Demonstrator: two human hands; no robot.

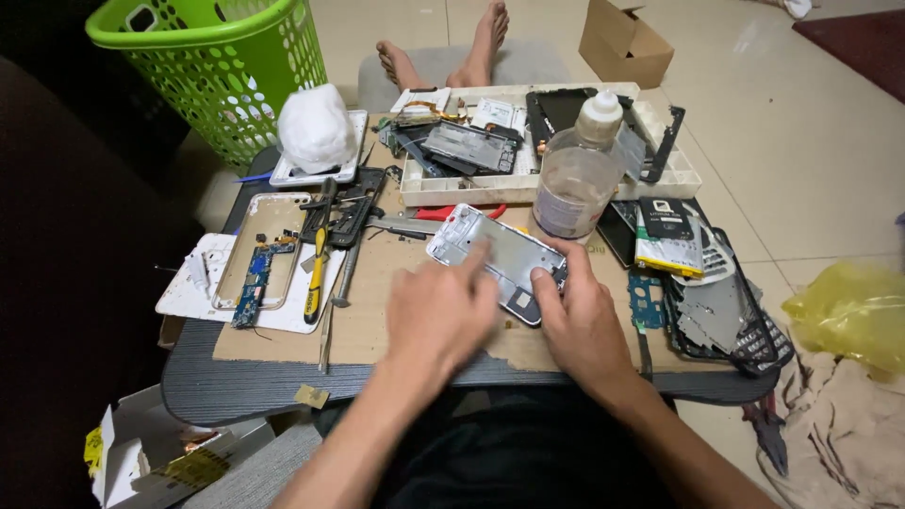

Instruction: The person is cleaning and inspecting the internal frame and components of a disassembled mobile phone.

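Note:
A silver phone frame [495, 254] lies tilted on a cardboard sheet [377, 320] on the small dark table [217, 391]. My left hand [438, 311] rests on its near left part, with the forefinger pressed onto the frame's inner face. My right hand [580, 316] grips the frame's near right corner between thumb and fingers. Both forearms reach in from the bottom of the view.
A clear plastic bottle [577, 179] stands just behind the frame. A white tray [679, 174] of phone parts sits at the back. Screwdrivers [316, 269], a circuit board [253, 283] and another frame lie left. Batteries and metal plates [707, 311] lie right. A green basket [222, 66] stands back left.

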